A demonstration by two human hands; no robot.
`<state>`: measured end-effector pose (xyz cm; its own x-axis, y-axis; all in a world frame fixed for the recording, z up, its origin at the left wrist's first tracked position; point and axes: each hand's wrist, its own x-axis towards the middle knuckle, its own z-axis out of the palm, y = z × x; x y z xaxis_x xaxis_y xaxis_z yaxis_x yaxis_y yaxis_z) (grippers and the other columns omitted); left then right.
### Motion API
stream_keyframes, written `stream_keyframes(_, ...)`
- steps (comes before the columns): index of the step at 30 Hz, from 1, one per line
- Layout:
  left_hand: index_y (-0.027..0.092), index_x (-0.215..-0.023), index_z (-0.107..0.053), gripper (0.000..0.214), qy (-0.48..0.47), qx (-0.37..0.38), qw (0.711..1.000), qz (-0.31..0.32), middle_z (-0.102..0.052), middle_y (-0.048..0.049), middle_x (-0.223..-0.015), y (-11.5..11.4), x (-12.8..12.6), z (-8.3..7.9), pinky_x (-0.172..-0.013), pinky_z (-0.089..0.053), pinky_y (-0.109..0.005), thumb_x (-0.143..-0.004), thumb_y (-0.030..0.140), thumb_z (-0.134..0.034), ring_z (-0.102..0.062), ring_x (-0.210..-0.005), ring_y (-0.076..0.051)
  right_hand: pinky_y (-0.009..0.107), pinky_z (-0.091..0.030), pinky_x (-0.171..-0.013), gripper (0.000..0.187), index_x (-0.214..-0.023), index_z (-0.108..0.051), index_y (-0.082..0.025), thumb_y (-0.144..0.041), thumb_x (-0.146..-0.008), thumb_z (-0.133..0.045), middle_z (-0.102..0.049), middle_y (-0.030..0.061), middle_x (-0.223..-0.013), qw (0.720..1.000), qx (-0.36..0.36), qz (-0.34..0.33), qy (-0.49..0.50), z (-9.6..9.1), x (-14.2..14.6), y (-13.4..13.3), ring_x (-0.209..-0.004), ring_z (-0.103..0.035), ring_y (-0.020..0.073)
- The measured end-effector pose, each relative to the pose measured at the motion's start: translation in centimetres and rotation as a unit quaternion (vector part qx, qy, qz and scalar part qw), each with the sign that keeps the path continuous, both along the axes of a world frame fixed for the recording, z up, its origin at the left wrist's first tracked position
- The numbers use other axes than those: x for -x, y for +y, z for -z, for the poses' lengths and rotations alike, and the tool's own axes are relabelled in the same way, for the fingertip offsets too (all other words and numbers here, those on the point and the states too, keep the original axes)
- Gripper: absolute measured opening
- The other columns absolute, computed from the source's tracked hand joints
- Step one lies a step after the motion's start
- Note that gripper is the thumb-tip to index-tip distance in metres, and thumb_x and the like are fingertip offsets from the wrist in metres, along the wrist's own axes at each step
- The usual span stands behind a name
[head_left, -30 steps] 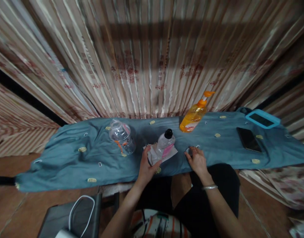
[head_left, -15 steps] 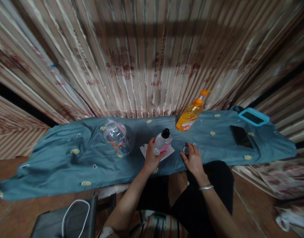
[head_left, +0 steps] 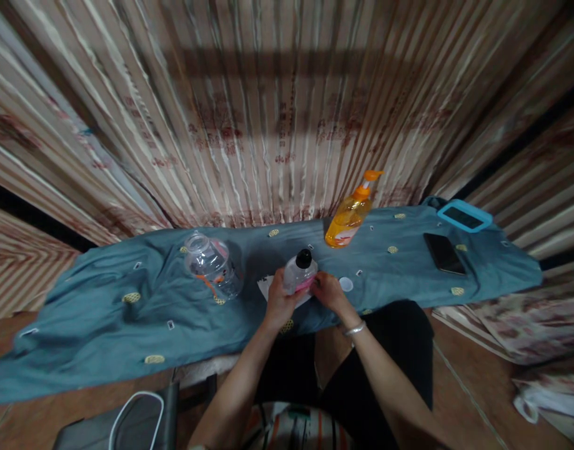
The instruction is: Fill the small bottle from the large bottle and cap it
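A small clear bottle [head_left: 300, 273] with a black cap and a pink label stands near the front edge of a blue-cloth-covered table [head_left: 127, 312], on a white paper [head_left: 264, 285]. My left hand [head_left: 278, 300] is wrapped round the bottle's left side. My right hand [head_left: 328, 292] touches its right side at the label, fingers curled against it. A small white round lid [head_left: 346, 284] lies on the cloth just right of my right hand.
An open clear plastic bottle [head_left: 210, 265] stands to the left. An orange pump bottle [head_left: 351, 214] stands at the back. A black phone [head_left: 443, 253] and a blue-cased device [head_left: 465, 216] lie at the right. Striped curtain behind. A dark stool with a white cable [head_left: 132, 419] sits below left.
My left hand closed round the small bottle. My right hand left the white lid on the cloth and moved left onto the bottle. The view has shifted.
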<state>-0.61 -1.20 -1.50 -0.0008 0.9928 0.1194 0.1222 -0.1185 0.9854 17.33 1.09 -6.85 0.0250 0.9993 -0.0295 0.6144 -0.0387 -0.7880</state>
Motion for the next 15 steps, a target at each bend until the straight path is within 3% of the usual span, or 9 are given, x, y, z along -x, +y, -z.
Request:
stream_keyframes(7,0.021,-0.112,-0.065,0.055,0.03,0.003,1.0,-0.006,-0.074,-0.0044,-0.112,0.0,1.2,-0.4,-0.1,-0.051,-0.04,-0.063,0.023,-0.089,-0.069,-0.109,-0.027,0.043,-0.058,-0.09,0.042,-0.127,-0.061,-0.018,-0.046,-0.096,-0.063,-0.065,0.0086,-0.125,0.97,0.024,0.056,0.234,-1.9,-2.0,-1.7,-0.106,-0.066,0.0205)
stream_keyframes(15,0.02,-0.117,-0.063,0.059,-0.028,0.016,0.999,0.017,-0.074,-0.0059,-0.116,0.2,0.3,0.5,-0.101,-0.05,-0.04,-0.064,0.024,-0.088,-0.069,-0.11,-0.026,0.04,-0.059,-0.086,0.04,-0.123,-0.062,-0.018,-0.047,-0.096,-0.063,-0.067,0.0077,-0.119,0.918,-0.048,0.025,0.393,-7.8,-0.2,-3.3,-0.1,-0.067,0.0183)
